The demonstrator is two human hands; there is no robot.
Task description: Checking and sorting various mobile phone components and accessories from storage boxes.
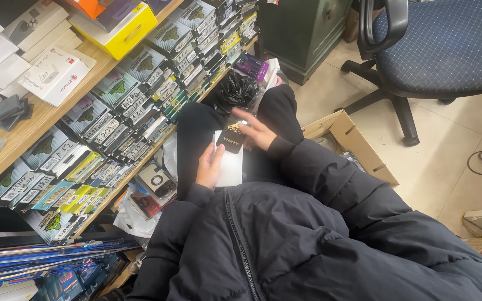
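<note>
Cramped shop corner, wooden shelves packed with rows of flat accessory packets on the left, a blue office chair on the tiled floor to the right. On the lap, the left hand grips a white flat packet by its edge, while the right hand rests open fingers on a small black packet lying over the white one's top. Looks like a sorting or checking step, the black packet being lifted or slid off; a clean pinch on its edge seems called for. Printing on both packets is too small to judge, and the dark jacket hides the wrists and everything beneath.
</note>
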